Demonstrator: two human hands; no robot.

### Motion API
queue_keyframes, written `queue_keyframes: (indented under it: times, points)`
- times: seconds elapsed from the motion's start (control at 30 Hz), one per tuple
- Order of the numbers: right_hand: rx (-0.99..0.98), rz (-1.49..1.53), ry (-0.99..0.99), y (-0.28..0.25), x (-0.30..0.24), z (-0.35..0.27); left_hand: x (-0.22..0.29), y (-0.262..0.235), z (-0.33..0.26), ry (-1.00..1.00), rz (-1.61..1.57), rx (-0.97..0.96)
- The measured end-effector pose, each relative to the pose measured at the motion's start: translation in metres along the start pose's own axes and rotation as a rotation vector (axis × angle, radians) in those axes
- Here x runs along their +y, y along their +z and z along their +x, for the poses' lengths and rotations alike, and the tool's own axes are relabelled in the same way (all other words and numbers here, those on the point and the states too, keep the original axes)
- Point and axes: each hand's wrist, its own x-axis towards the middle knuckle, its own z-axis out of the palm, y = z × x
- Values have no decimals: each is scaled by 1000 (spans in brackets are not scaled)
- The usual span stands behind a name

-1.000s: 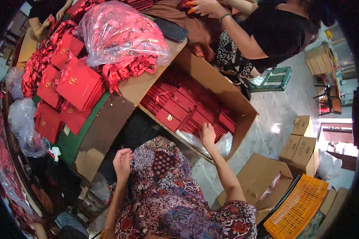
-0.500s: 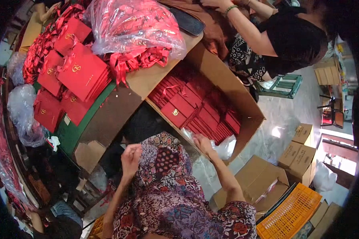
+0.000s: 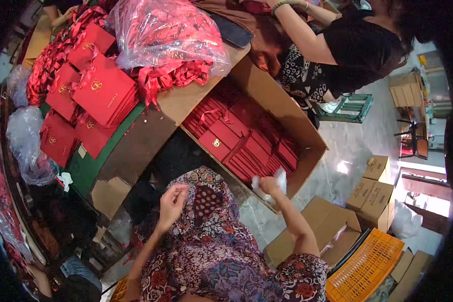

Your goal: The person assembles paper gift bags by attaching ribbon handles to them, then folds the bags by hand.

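Note:
My right hand [image 3: 270, 187] is closed on a crumpled piece of clear plastic [image 3: 281, 182] at the near edge of a large cardboard box [image 3: 307, 146]. Rows of flat red paper bags [image 3: 231, 143] with ribbon handles fill much of that box. My left hand [image 3: 172, 205] hovers over my lap, left of the box, with nothing visible in it. Its fingers are loosely bent and the thumb stands a little apart from them. On the table to the left lie stacks of red paper bags [image 3: 103, 93] with gold emblems.
A clear plastic sack [image 3: 168, 35] of red ribbons rests on the table's far side. Across the box, another person's arm [image 3: 302, 38] reaches left. An open carton [image 3: 312, 226], an orange crate [image 3: 362, 267] and closed cartons [image 3: 370, 196] stand at the right.
My right hand has gathered up the clear plastic and moved slightly right, pulling it off the red bags. My left hand has shifted slightly right, its fingers loosening from a tighter curl.

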Motion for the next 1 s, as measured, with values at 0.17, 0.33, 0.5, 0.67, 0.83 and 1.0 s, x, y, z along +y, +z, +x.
queue_keyframes:
  times: [0.17,0.33,0.5,0.67,0.83,1.0]
  points:
    - [-488,-72,289,-7,-25,33,-8,-9,-6,-26,28,-21]
    - [-351,46,137,-52,-65,63,-18,-18,-15,-65,45,48]
    - [-603,-197,229,-33,-45,45,-18,-18,-13,-107,114,37]
    - [-480,-294,226,-1,-55,52,-19,-20,-9,-129,145,30]
    - [-550,-8,369,-29,-48,67,-31,-23,-13,-129,124,32]
    - [40,-19,430,-78,-83,111,-33,-21,-14,-161,148,36]
